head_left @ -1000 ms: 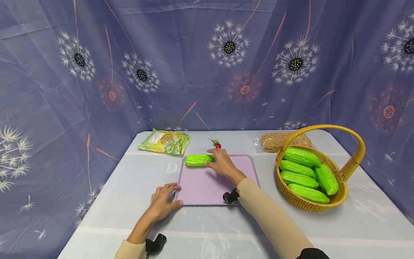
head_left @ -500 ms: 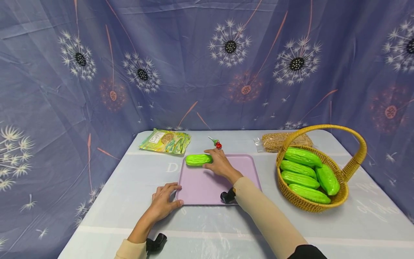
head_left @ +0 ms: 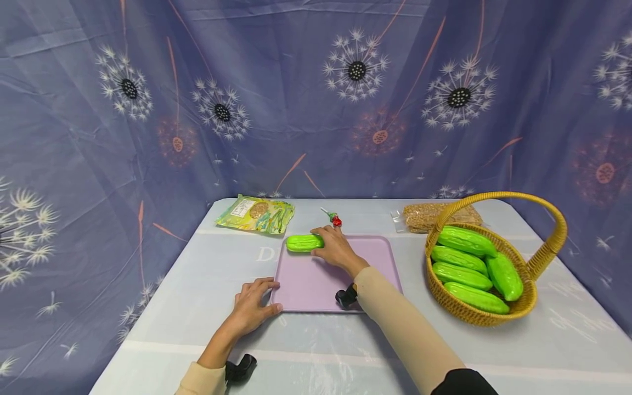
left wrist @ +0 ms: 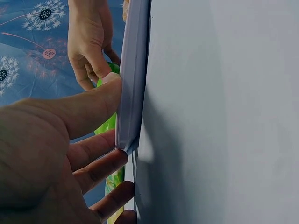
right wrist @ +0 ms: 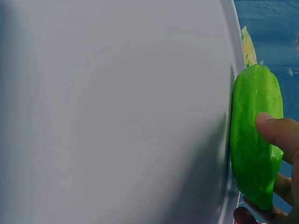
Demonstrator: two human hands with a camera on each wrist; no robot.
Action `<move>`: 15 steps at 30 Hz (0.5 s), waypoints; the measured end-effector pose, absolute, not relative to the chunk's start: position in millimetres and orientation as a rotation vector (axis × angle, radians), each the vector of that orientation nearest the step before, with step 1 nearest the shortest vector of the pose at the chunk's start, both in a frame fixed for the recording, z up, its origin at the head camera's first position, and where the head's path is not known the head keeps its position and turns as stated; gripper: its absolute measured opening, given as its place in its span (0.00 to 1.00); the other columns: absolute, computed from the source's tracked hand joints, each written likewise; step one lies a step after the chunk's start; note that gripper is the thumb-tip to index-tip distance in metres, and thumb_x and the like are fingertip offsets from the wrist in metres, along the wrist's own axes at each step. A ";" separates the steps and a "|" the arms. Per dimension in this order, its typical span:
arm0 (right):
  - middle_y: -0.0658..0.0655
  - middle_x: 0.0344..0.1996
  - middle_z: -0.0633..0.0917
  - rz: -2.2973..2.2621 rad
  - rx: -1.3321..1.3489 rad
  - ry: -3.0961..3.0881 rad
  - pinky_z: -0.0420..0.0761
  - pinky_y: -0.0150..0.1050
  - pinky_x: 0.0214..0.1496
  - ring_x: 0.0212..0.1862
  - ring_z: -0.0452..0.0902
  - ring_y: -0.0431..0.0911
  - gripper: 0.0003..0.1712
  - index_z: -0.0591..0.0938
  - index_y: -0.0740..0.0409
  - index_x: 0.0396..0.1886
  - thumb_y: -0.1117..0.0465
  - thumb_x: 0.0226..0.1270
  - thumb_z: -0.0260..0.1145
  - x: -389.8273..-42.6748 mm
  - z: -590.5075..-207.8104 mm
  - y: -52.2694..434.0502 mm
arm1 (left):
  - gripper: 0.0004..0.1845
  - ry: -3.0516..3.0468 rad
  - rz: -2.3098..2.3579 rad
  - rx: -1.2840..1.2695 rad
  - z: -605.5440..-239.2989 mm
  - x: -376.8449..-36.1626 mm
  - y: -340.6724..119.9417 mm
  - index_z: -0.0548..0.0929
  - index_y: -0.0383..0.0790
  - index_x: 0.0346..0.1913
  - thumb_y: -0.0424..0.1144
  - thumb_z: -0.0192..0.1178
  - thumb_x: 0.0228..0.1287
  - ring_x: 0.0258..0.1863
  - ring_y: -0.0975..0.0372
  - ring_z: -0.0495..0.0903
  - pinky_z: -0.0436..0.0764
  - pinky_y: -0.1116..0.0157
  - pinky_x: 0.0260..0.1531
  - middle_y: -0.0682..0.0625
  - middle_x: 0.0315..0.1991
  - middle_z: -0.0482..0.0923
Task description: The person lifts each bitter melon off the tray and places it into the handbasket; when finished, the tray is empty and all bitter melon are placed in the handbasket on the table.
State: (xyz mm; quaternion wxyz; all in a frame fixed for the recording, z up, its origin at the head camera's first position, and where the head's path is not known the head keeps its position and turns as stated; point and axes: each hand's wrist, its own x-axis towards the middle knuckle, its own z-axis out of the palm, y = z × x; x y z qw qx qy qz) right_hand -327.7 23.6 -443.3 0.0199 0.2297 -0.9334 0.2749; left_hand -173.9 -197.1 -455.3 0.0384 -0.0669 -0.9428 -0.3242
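A bumpy bright green gourd, like a bitter melon, lies along the far left edge of the pink-purple tray. My right hand holds its right end; in the right wrist view the thumb rests on the near side of the gourd, and fingers curl round the far side. At the tray's near left corner, my left hand holds the rim between thumb and fingers. The left wrist view shows the thumb against the tray edge.
Right of the tray stands a woven basket with a tall handle, holding several green gourds. Behind are a green-yellow packet, a small red and green item and a clear bag of grain. A dandelion-patterned curtain backs the table.
My right hand has shifted slightly left along the gourd. The head view has turned slightly; the left hand stays at the tray corner.
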 end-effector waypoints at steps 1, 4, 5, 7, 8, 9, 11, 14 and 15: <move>0.58 0.58 0.75 0.832 0.712 -2.899 0.65 0.53 0.65 0.63 0.66 0.56 0.32 0.73 0.49 0.62 0.53 0.57 0.70 -327.9 -443.5 23.7 | 0.24 -2.893 -0.995 -0.205 -455.1 -173.9 -196.7 0.79 0.41 0.52 0.41 0.69 0.50 0.58 0.48 0.66 0.60 0.51 0.49 0.45 0.61 0.73; 0.57 0.58 0.76 0.782 0.703 -2.909 0.68 0.51 0.62 0.60 0.68 0.55 0.32 0.73 0.48 0.62 0.54 0.57 0.70 -328.4 -444.2 24.5 | 0.24 -2.896 -1.002 -0.204 -455.0 -173.8 -196.0 0.79 0.41 0.52 0.41 0.69 0.50 0.58 0.48 0.66 0.60 0.51 0.49 0.45 0.61 0.73; 0.57 0.57 0.76 0.771 0.699 -2.909 0.68 0.51 0.61 0.60 0.68 0.55 0.31 0.73 0.48 0.62 0.54 0.57 0.70 -328.5 -444.5 24.9 | 0.24 -2.896 -1.002 -0.205 -454.9 -173.7 -195.8 0.79 0.41 0.52 0.41 0.69 0.50 0.58 0.48 0.66 0.59 0.51 0.49 0.45 0.61 0.73; 0.57 0.57 0.77 0.757 0.696 -2.907 0.69 0.50 0.59 0.58 0.68 0.55 0.31 0.73 0.48 0.62 0.54 0.58 0.70 -329.0 -444.6 25.4 | 0.24 -2.896 -1.002 -0.203 -454.8 -173.7 -195.7 0.79 0.41 0.52 0.42 0.69 0.50 0.58 0.48 0.66 0.59 0.51 0.49 0.45 0.61 0.73; 0.56 0.57 0.77 0.754 0.697 -2.906 0.69 0.50 0.59 0.58 0.68 0.54 0.31 0.73 0.48 0.62 0.54 0.58 0.69 -329.3 -444.6 25.6 | 0.24 -2.896 -1.004 -0.202 -454.7 -173.7 -195.6 0.79 0.41 0.52 0.42 0.69 0.50 0.58 0.48 0.66 0.59 0.51 0.49 0.45 0.61 0.73; 0.56 0.57 0.77 0.751 0.700 -2.905 0.69 0.50 0.59 0.58 0.68 0.54 0.31 0.73 0.49 0.62 0.54 0.58 0.69 -329.4 -444.5 26.0 | 0.24 -2.896 -1.003 -0.201 -454.5 -173.6 -195.7 0.79 0.41 0.52 0.42 0.70 0.50 0.58 0.48 0.66 0.59 0.51 0.49 0.45 0.61 0.73; 0.56 0.57 0.77 0.748 0.709 -2.910 0.68 0.51 0.60 0.59 0.68 0.54 0.31 0.73 0.49 0.62 0.54 0.59 0.69 -329.6 -443.7 26.8 | 0.24 -2.897 -1.002 -0.200 -454.3 -173.5 -195.9 0.79 0.41 0.53 0.42 0.70 0.50 0.58 0.48 0.66 0.59 0.51 0.50 0.45 0.61 0.73; 0.56 0.56 0.77 0.765 0.721 -2.906 0.66 0.51 0.62 0.59 0.67 0.54 0.30 0.73 0.50 0.62 0.54 0.59 0.68 -328.7 -441.0 28.6 | 0.25 -2.901 -1.000 -0.195 -454.4 -173.4 -196.6 0.79 0.41 0.53 0.42 0.70 0.50 0.59 0.48 0.66 0.59 0.51 0.50 0.45 0.61 0.73; 0.56 0.56 0.77 0.778 0.723 -2.899 0.66 0.51 0.62 0.59 0.67 0.54 0.30 0.73 0.50 0.62 0.54 0.59 0.68 -328.0 -439.4 29.4 | 0.25 -2.903 -0.999 -0.193 -454.4 -173.3 -197.0 0.79 0.41 0.53 0.42 0.70 0.50 0.59 0.48 0.66 0.59 0.51 0.50 0.46 0.61 0.73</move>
